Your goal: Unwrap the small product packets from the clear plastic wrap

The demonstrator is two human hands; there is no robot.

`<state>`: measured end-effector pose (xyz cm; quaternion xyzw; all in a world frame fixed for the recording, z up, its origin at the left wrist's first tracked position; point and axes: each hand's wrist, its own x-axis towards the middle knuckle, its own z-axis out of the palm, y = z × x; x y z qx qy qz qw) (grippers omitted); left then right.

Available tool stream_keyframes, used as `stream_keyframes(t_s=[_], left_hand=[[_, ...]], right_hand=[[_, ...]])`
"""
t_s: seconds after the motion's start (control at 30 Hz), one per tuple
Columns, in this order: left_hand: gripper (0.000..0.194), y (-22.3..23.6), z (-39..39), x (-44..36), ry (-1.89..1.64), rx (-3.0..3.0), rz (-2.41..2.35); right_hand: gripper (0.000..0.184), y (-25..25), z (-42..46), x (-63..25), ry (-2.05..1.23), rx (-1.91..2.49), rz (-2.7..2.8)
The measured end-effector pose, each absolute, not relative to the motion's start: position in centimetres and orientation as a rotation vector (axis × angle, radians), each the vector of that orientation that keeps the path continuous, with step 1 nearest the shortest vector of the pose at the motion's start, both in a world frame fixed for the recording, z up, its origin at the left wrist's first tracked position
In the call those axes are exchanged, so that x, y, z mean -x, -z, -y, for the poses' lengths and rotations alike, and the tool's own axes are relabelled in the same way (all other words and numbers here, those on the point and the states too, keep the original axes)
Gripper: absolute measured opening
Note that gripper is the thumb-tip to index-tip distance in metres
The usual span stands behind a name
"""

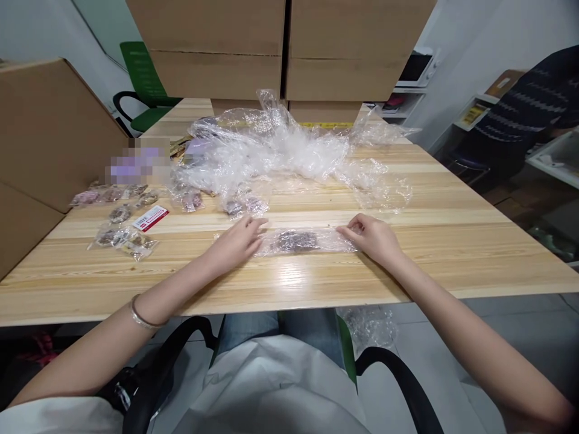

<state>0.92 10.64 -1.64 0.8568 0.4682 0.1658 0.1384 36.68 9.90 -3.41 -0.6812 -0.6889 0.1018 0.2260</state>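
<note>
In front of me on the table lies a strip of clear plastic wrap point(332, 242), wrapped around a small dark item point(296, 241) whose kind I cannot make out. My left hand point(239, 242) is at the strip's left end, its index finger stretched out above and its other fingers bent down onto the plastic. At the right end, my right hand point(375, 239) pinches the wrap's edge between thumb and fingers. Just beyond my hands spreads a big crumpled heap of clear plastic wrap point(289, 147).
Several small clear bags point(136, 244) holding ring-shaped items lie at the left, beside a red-and-white card point(151, 218). Cardboard boxes stand at the left point(36, 144) and the back point(335, 54). A person point(529, 102) is at the far right, near shelves.
</note>
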Motion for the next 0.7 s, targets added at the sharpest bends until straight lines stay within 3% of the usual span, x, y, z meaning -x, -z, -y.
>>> stream_keyframes(t_s=[0.17, 0.33, 0.47, 0.6, 0.7], left_hand=[[0.049, 1.8, -7.3, -4.6, -0.676, -2.800, -1.179], [0.069, 3.0, -5.2, -8.4, -0.351, -2.672, -1.111], [0.069, 3.7, -5.1, -8.9, -0.256, -2.627, -1.160], [0.070, 3.6, -5.2, -8.9, -0.248, -2.633, -1.153], [0.065, 3.5, -5.4, -9.0, -0.286, -2.617, -1.146]], right_hand=[[0.070, 1.2, -9.1, -37.1, -0.627, 2.033, 1.831], [0.041, -0.5, -9.1, -36.8, -1.065, 1.991, 1.854], [0.032, -1.3, -8.2, -34.1, -1.120, 1.767, 1.395], [0.047, -1.2, -6.2, -29.0, -1.134, 1.489, 1.161], [0.062, -0.1, -5.0, -25.7, -1.161, 1.370, 1.339]])
